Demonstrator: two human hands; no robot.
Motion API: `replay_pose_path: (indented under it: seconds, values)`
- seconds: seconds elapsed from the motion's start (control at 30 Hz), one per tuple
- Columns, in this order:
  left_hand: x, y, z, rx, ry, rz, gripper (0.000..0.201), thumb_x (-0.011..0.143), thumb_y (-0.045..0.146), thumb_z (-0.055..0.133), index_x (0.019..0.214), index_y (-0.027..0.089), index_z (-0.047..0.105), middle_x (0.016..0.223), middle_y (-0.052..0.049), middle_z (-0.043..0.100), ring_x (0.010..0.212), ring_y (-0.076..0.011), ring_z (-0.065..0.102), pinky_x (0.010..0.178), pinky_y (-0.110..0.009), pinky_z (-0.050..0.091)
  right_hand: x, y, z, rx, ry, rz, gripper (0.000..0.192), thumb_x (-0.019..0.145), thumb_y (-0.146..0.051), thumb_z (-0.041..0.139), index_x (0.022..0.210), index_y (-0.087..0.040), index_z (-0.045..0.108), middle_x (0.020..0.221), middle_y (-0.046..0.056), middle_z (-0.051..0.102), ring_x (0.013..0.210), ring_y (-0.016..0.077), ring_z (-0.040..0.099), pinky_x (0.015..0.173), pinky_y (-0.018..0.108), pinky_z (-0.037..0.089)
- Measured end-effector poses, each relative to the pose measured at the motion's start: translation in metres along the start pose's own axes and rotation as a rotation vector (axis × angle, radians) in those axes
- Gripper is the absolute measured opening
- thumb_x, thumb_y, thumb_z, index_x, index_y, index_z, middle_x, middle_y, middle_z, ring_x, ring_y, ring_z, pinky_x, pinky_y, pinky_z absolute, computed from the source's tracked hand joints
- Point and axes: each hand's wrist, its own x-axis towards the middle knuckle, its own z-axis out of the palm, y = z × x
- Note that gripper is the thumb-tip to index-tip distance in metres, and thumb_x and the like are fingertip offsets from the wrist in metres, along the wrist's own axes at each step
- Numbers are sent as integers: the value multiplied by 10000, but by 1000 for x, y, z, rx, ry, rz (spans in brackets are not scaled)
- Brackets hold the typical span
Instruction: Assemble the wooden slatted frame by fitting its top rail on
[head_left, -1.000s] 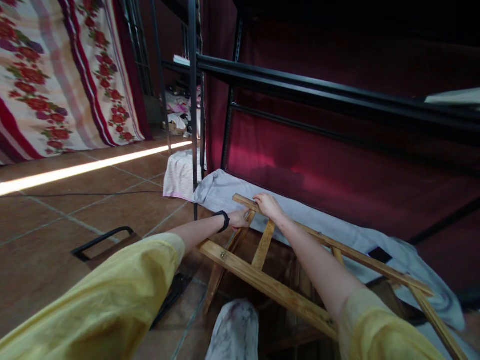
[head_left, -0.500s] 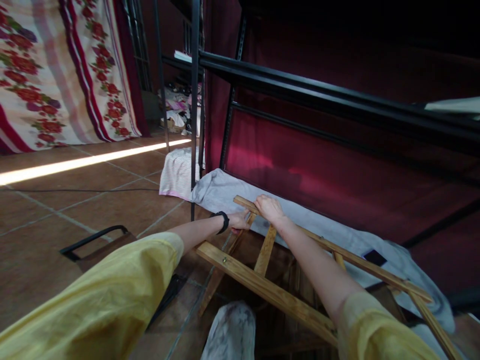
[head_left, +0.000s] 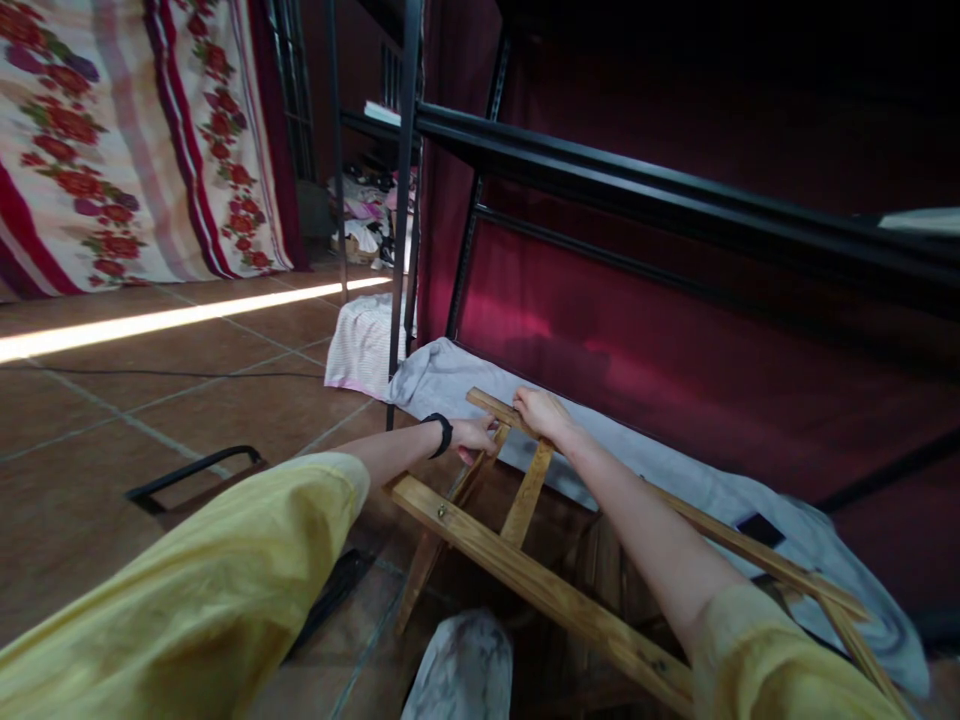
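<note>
Head: hands [head_left: 510,425] on wooden frame [head_left: 525,560].

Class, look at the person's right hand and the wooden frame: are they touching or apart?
Touching. The head view shows the right hand lying on the top rail of the wooden frame, fingers curled over it, no gap showing.

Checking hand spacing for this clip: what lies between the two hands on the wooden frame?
In the head view, only a short bare stretch of the wooden frame's top rail separates the left hand from the right hand; grey cloth lies behind it.
</note>
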Motion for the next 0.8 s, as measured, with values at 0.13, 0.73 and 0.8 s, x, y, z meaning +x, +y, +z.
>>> replay_pose_path:
  seconds: [0.13, 0.73, 0.8]
  values:
    - [-3, -4, -7, -28, -19, 37, 709, 661, 115, 578, 1300, 261, 307, 1323, -107, 472, 1062, -199, 563, 565, -182, 528, 5, -7, -1, -49, -3, -23, 284, 989, -313, 324, 1100, -179, 548, 1096, 114, 650, 987, 222, 621, 813, 288, 421]
    - [-6, 1, 2, 12, -51, -48, 702, 778, 155, 535, 1387, 203, 189, 758, 2, 597, 655, -136, 604, 567, -255, 560, 16, -7, -19, -213, -166, -134, 357, 978, -364, 339, 1072, -149, 609, 1085, 154, 669, 1019, 258, 630, 839, 331, 448]
    - [-10, 3, 2, 29, -43, -50, 676, 778, 159, 537, 1370, 193, 213, 738, 9, 602, 630, -139, 608, 563, -258, 556, 21, -7, -19, -214, -188, -123, 361, 979, -356, 335, 1060, -150, 621, 1084, 152, 672, 1012, 251, 635, 830, 321, 452]
